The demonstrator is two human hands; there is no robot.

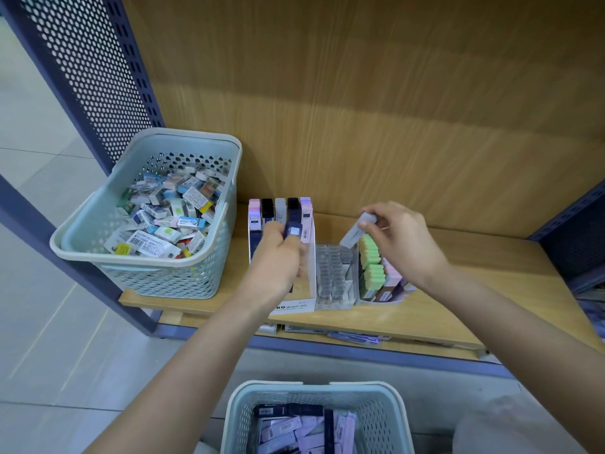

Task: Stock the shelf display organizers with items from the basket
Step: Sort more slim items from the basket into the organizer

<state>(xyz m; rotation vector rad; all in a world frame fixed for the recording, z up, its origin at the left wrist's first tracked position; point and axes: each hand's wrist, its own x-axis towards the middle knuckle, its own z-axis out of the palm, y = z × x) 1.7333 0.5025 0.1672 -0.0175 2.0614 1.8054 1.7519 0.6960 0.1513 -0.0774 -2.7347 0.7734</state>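
Your left hand (278,257) gripped a navy box (293,229) at the left organizer (296,307) while your right hand (399,237) pinched a pale box (355,234), tilted above the clear organizer (334,276) (narrow slots), so it could have jammed or slipped

wooden shelf (474,273) | basket (157,280) at left end | display organizers (330,276) side by side, middle

Perforated plastic basket (209,257); matt wood-grain shelf (458,290).

Stationery display stock
White organizer (296,306) holds upright slim boxes (280,208); clear organizer (332,273) at its 3 o'clock; blue basket (376,421) at 6 o'clock.
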